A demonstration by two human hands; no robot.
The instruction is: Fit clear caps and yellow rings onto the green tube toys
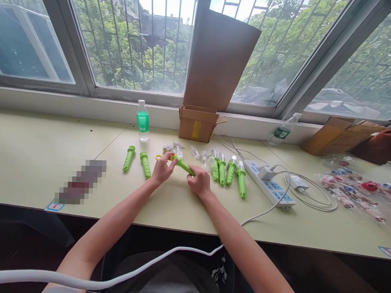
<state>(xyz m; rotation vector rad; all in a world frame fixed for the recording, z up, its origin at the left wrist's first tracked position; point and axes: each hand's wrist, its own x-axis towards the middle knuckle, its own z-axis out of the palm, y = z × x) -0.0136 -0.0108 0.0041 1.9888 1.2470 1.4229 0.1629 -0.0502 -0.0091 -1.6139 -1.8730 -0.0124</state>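
My left hand [164, 168] and my right hand [200, 180] hold one green plastic handle [184, 165] between them, tilted above the table. The fingers of my left hand pinch its upper end, where a yellow ring [173, 157] shows. My right hand is closed around the lower end. Left of my hands lie two ribbed green handles without clear tops, one [129, 158] farther off and another [145, 165] nearer. On the right, several green handles with clear tops [241, 179] lie in a row. Small clear plastic caps [194, 152] are scattered just beyond my hands.
A water bottle [143, 120] and a small cardboard box [196, 124] stand near the window. To the right are a white power strip [271, 185], coiled cables and bagged pieces [357, 186]. A white cable [146, 264] crosses in front of me. A pixelated patch [81, 183] lies left.
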